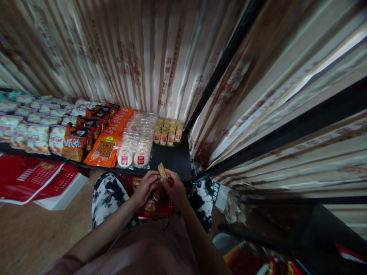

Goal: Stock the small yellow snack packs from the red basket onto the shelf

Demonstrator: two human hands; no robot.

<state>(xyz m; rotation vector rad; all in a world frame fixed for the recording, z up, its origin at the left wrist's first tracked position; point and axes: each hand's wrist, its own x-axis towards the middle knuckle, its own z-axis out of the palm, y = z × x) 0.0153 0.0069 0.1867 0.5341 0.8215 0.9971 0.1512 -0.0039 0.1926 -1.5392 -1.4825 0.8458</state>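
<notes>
A small wrapped yellow snack roll [162, 171] is pinched between my hands, just in front of the black shelf's near edge. My right hand [173, 187] closes on it from the right, thumb on top. My left hand [147, 188] is closed with its fingertips at the roll's left side. Similar yellow snack packs [168, 131] stand in short rows at the right end of the shelf [172, 158]. Below my hands, a red basket [156, 215] with more wrapped snacks sits between my knees, partly covered by my hands.
Left along the shelf lie round white rice crackers in clear wrap [134, 143], flat orange packets [106, 145], brown-orange bags [75, 143] and white bags [37, 135]. Printed curtains [160, 49] hang behind. A black pole [223, 65] slants at right. A red-and-white box [54, 187] lies lower left.
</notes>
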